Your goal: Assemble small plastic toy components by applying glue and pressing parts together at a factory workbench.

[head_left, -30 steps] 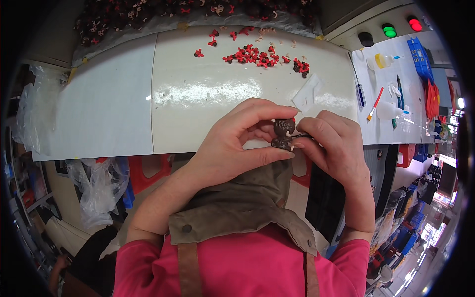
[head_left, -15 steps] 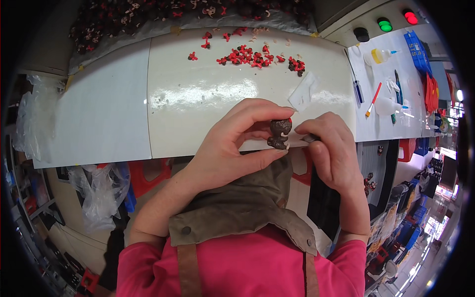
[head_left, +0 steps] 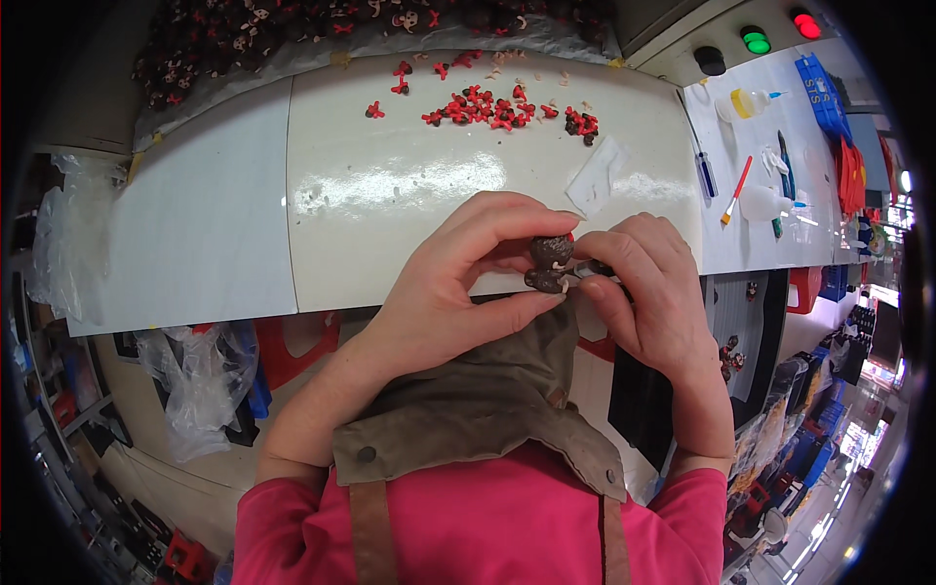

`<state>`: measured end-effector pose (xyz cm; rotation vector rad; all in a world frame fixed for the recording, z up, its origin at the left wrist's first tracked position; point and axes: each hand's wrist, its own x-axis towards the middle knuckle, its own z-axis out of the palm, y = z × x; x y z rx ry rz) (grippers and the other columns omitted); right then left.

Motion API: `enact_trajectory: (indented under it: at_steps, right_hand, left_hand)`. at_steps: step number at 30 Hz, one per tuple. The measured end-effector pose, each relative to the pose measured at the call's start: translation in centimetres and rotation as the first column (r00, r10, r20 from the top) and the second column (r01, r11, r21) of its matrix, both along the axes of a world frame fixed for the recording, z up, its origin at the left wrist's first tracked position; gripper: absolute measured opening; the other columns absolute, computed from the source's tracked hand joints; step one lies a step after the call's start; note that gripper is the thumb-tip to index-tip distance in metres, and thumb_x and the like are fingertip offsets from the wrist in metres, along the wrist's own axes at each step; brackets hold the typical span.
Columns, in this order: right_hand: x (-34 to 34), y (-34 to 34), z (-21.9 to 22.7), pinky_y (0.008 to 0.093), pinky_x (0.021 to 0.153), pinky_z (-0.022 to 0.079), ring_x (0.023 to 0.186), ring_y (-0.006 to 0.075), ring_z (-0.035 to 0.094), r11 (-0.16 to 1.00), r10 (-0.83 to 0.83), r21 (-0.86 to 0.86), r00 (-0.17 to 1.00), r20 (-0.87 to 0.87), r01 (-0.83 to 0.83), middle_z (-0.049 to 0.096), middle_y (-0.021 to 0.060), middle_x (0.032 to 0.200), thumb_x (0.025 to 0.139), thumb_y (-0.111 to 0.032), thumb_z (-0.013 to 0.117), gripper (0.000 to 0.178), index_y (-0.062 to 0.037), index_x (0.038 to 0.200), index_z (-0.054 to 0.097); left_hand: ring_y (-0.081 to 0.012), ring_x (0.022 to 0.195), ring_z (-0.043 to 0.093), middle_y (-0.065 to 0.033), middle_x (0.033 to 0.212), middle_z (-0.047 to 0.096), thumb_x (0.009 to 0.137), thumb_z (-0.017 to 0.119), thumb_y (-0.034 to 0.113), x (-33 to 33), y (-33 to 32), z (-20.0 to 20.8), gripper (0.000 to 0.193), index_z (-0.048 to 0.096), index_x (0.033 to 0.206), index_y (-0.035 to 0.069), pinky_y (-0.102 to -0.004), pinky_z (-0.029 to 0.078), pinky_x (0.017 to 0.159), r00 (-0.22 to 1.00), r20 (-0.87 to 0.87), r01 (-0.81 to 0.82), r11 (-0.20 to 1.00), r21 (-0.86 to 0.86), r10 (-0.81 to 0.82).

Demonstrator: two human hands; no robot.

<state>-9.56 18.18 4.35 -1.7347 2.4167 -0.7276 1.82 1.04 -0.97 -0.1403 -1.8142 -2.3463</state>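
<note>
My left hand (head_left: 453,278) grips a small dark brown figurine (head_left: 553,252) by its top and bottom, between fingers and thumb. The figurine has a round, textured head, a smaller lower body and pale bits on its right side. In my right hand (head_left: 648,283) is a slim dark tool with a metallic tip (head_left: 588,270), which looks like a small blade. Its tip meets the figurine's right side, between head and body. My right fingers hide most of the handle.
Beyond my hands, small red and brown parts (head_left: 478,107) lie on the white table (head_left: 390,234), near a folded white cloth (head_left: 597,175). To the right are a screwdriver (head_left: 706,175), a red brush (head_left: 738,190) and squeeze bottles (head_left: 762,205). Many dark figurines (head_left: 283,44) fill the back.
My right hand has moved left and brought the tool from beside the figurine up against it. My left hand keeps its hold almost unmoved.
</note>
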Motion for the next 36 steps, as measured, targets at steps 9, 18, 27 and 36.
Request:
enact_trajectory:
  at_steps: [9,18,27,36]
  right_hand:
    - [0.2,0.9,-0.1,0.0298,0.063,0.038,0.066,0.0205,0.049,0.982,-0.071,-0.155,0.976,0.205,0.104,0.052,0.0075,0.076,0.089,-0.025,0.053,0.024,-0.0031,0.097,0.058]
    - [4.9,5.3,-2.5,0.0234,0.061,0.038,0.066,0.0092,0.045,0.817,-0.153,-0.278,0.656,0.739,0.504,0.050,0.0031,0.079,0.095,-0.027,0.047,0.028,-0.0004,0.093,0.055]
    - [6.7,7.9,-5.0,0.0333,0.063,0.043,0.071,0.0277,0.053,0.945,-0.135,-0.155,0.774,0.619,0.289,0.055,0.0098,0.081,0.084,-0.013,0.061,0.013,-0.0041,0.092,0.055]
    - [6.7,8.0,-4.6,0.0358,0.062,0.044,0.071,0.0308,0.055,0.968,-0.108,-0.126,0.811,0.576,0.219,0.055,0.0106,0.080,0.083,-0.016,0.063,0.016,-0.0044,0.090,0.054]
  left_hand:
    - [-0.0158,0.107,0.052,-0.0074,0.121,0.043,0.072,0.065,-0.013,0.4,0.7,0.3,0.058,0.047,0.124,0.003,-0.0304,0.045,0.093,0.997,0.077,-0.016,0.997,0.081,0.009]
    - [-0.0185,0.101,0.056,-0.0065,0.118,0.042,0.074,0.062,-0.012,0.7,3.4,2.4,0.065,0.039,0.133,0.003,-0.0293,0.046,0.086,0.949,0.191,0.280,0.950,-0.140,-0.251]
    - [-0.0142,0.108,0.051,-0.0081,0.126,0.042,0.080,0.063,-0.006,3.1,5.6,0.3,0.061,0.038,0.135,0.004,-0.0266,0.043,0.089,0.908,0.322,0.238,0.962,0.131,-0.268]
    - [-0.0163,0.112,0.047,-0.0093,0.129,0.041,0.079,0.064,-0.004,3.9,5.7,0.2,0.057,0.044,0.131,0.005,-0.0268,0.045,0.087,0.932,0.280,0.256,0.964,-0.065,-0.229]
